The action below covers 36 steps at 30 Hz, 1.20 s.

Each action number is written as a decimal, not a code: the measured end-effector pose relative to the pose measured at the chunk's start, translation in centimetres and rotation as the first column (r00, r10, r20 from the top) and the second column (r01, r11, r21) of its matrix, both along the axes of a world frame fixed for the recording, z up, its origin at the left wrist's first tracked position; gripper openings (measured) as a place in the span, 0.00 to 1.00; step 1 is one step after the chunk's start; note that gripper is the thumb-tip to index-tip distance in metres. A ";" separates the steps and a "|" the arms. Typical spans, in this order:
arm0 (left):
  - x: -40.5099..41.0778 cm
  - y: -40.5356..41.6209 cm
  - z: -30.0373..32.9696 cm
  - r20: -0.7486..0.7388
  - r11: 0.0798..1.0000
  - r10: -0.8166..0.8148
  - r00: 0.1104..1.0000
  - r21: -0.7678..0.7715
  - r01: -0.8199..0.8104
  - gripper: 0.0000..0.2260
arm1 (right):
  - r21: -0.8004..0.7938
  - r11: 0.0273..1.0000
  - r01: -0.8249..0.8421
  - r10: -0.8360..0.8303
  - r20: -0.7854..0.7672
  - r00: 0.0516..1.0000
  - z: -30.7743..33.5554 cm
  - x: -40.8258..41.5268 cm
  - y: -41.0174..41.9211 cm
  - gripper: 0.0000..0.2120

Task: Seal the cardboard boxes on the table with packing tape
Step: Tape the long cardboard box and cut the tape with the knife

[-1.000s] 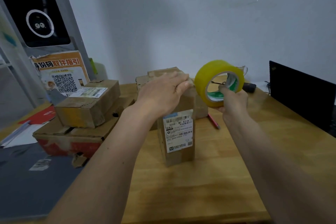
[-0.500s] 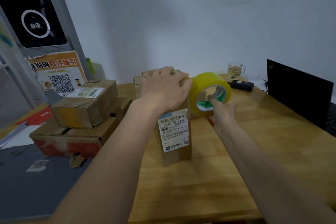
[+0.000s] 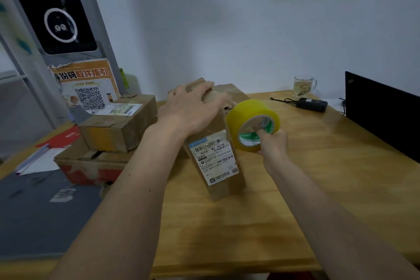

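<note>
In the middle of the frame the left hand (image 3: 193,111) lies flat on top of the tall cardboard box (image 3: 216,154) – press down hard – while the right hand (image 3: 271,143), fingers hooked in the yellow tape roll (image 3: 252,124) beside it, should pull the tape straight and slow.

The near half of the light wooden table (image 3: 238,223) lies bare between the two forearms, giving open passage toward the upright brown cardboard box with a white shipping label (image 3: 218,161). Left of it, two stacked brown cardboard boxes (image 3: 113,134) block the way. The right side is open as far as the black laptop screen (image 3: 381,116). Behind, a black adapter with a cord (image 3: 311,104) and a glass mug (image 3: 303,86) stand near the wall, perhaps touching it.
</note>
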<state>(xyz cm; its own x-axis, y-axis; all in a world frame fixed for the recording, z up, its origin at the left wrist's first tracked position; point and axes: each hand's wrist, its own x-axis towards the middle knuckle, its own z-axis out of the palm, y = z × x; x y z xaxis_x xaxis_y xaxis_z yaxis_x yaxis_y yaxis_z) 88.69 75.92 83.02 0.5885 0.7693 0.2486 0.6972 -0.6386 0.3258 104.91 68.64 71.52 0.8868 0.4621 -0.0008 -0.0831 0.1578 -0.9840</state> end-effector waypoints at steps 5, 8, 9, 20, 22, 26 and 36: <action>-1.1 0.5 -0.9 0.164 0.998 0.044 0.986 0.034 -0.050 0.27 | -0.051 0.999 0.017 -0.010 0.141 0.990 0.8 -0.1 0.0 0.04; -1.6 0.2 -1.8 0.329 0.998 0.063 0.942 -0.021 -0.059 0.31 | -0.009 1.000 0.021 -0.018 0.248 0.969 1.7 0.4 -0.4 0.14; -1.7 -0.1 -2.3 0.378 0.997 0.072 0.923 -0.058 -0.054 0.32 | -0.013 0.999 0.050 -0.044 0.279 0.959 2.1 0.6 -0.6 0.15; -1.1 -2.5 -13.9 0.750 0.864 0.258 0.610 -0.461 0.201 0.25 | -0.180 0.982 0.059 0.008 0.353 0.936 2.0 1.0 -1.2 0.04; -1.5 -2.1 -14.9 0.679 0.881 0.275 0.680 -0.461 0.104 0.22 | -0.230 0.973 -0.026 0.097 0.302 0.948 0.8 0.2 -0.8 0.05; -2.4 -0.5 -14.3 0.496 0.993 -0.047 0.867 -0.067 0.092 0.28 | -0.214 0.968 -0.132 0.202 0.348 0.915 0.0 -0.8 0.3 0.05; -1.2 0.7 -14.9 0.036 0.987 -0.144 0.989 -0.070 0.147 0.36 | -0.336 0.942 -0.010 0.194 0.519 0.832 1.4 2.2 -1.0 0.13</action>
<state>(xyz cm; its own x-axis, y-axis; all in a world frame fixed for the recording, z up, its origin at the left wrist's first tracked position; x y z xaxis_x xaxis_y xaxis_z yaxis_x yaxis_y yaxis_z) 87.53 76.59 68.12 0.6884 0.6925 0.2156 0.5873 -0.7067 0.3946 107.14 67.64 72.96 0.7341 0.6070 0.3044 0.4746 -0.1380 -0.8693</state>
